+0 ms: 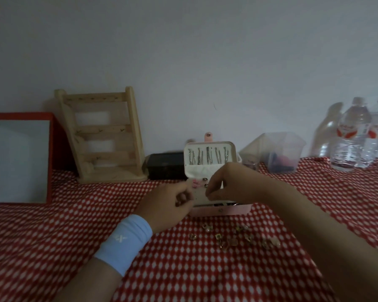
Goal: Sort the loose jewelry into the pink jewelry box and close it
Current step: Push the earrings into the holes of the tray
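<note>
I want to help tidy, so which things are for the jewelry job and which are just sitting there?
For the job: pink jewelry box, loose jewelry, left hand, right hand.

Just sitting there: wooden stand, red-framed board, black box, clear tub, water bottles.

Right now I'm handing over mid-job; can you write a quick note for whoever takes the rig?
Left hand: fingers curled at the left front of the box; whether it holds anything is unclear.
Right hand: fingertips pinched together over the insert; any piece between them is too small to see.
Box: open, lid upright, chains hanging in it, a few small pieces on the insert.
Done: those pieces are in.
Left: loose jewelry lies on the cloth in front of the box; put it in, then shut the lid.
</note>
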{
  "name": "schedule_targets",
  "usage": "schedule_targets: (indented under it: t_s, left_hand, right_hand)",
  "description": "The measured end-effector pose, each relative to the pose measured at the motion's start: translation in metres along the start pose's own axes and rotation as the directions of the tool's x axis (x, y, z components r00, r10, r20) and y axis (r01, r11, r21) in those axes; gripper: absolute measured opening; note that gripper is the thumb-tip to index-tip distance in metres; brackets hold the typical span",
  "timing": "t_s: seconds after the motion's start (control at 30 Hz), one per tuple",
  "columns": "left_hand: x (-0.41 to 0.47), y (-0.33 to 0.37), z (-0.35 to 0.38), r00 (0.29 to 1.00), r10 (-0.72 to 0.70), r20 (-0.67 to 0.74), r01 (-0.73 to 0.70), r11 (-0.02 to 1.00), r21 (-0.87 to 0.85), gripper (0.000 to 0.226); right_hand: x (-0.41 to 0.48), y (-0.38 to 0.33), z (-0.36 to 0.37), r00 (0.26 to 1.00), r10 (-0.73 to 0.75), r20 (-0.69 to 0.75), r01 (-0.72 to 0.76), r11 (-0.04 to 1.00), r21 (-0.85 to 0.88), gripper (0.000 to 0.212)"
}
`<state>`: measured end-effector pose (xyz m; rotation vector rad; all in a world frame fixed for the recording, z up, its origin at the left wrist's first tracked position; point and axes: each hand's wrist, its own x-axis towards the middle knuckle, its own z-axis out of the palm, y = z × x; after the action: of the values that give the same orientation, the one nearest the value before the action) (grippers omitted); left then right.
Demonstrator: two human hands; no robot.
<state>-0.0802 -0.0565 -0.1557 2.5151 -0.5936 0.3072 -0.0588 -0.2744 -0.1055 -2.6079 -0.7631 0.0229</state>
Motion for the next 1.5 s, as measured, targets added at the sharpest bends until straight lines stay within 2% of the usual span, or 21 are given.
schedule_targets:
  t_s: [0.07, 0.27, 0.47, 0.6, 0.7, 0.83, 0.93, 1.0, 1.13, 1.3, 1.43, 1.5]
  left_hand:
    - [-0.01, 0.007, 0.002, 0.997, -0.017, 0.081, 0.015, 1.0, 0.023, 0.001]
    - [-0.03, 0.011, 0.003, 0.965, -0.017, 0.261, 0.004, 0.999, 0.051, 0.018]
    - [-0.032, 0.011, 0.01, 0.98, -0.034, 0.198, 0.025, 0.999, 0.045, 0.019]
    - [-0.033, 0.01, 0.018, 0.988, -0.072, 0.14, 0.074, 0.997, -0.011, 0.03]
    - [-0.035, 0.011, 0.017, 0.992, -0.077, 0.102, 0.087, 0.991, -0.099, 0.027]
    - [-0.032, 0.009, 0.017, 0.99, -0.131, 0.045, 0.138, 0.9, -0.413, 0.019]
    - [-0.031, 0.008, 0.017, 0.984, -0.178, -0.005, 0.149, 0.842, -0.519, 0.019]
    - [-0.032, 0.007, 0.018, 0.982, -0.186, -0.012, 0.147, 0.813, -0.563, 0.019]
    - [-0.032, 0.006, 0.021, 0.986, -0.163, 0.03, 0.146, 0.768, -0.623, 0.015]
    - [-0.032, 0.02, 0.021, 0.985, -0.174, 0.017, 0.136, 0.697, -0.705, 0.017]
    - [-0.031, 0.023, 0.021, 0.972, -0.235, 0.002, 0.163, 0.67, -0.724, 0.014]
    - [-0.03, 0.022, 0.019, 0.963, -0.27, 0.001, 0.181, 0.644, -0.744, 0.012]
  right_hand:
    - [-0.009, -0.006, 0.01, 0.996, 0.009, 0.092, -0.007, 1.0, -0.026, 0.013]
    - [-0.025, -0.019, 0.034, 0.976, 0.075, 0.205, -0.046, 0.989, -0.142, 0.023]
    - [-0.024, -0.027, 0.041, 0.986, 0.065, 0.152, -0.022, 0.963, -0.269, 0.02]
    - [-0.022, -0.023, 0.044, 0.991, 0.018, 0.129, 0.016, 0.965, -0.263, 0.017]
    - [-0.023, -0.019, 0.044, 0.997, 0.001, 0.072, 0.005, 0.996, -0.088, 0.015]
    - [-0.024, -0.014, 0.039, 0.999, -0.005, -0.053, 0.015, 0.984, 0.18, 0.01]
    - [-0.027, -0.014, 0.038, 0.996, 0.056, -0.075, -0.011, 0.865, 0.502, 0.01]
    - [-0.029, -0.014, 0.042, 0.994, 0.079, -0.079, -0.014, 0.785, 0.619, 0.013]
    - [-0.03, -0.011, 0.052, 0.993, 0.076, -0.09, 0.001, 0.757, 0.653, 0.019]
    - [-0.029, -0.012, 0.053, 0.992, 0.051, -0.114, 0.044, 0.708, 0.705, 0.016]
    - [-0.029, -0.011, 0.053, 0.987, 0.095, -0.126, 0.049, 0.572, 0.819, 0.016]
    - [-0.028, -0.009, 0.053, 0.987, 0.099, -0.131, 0.047, 0.593, 0.804, 0.015]
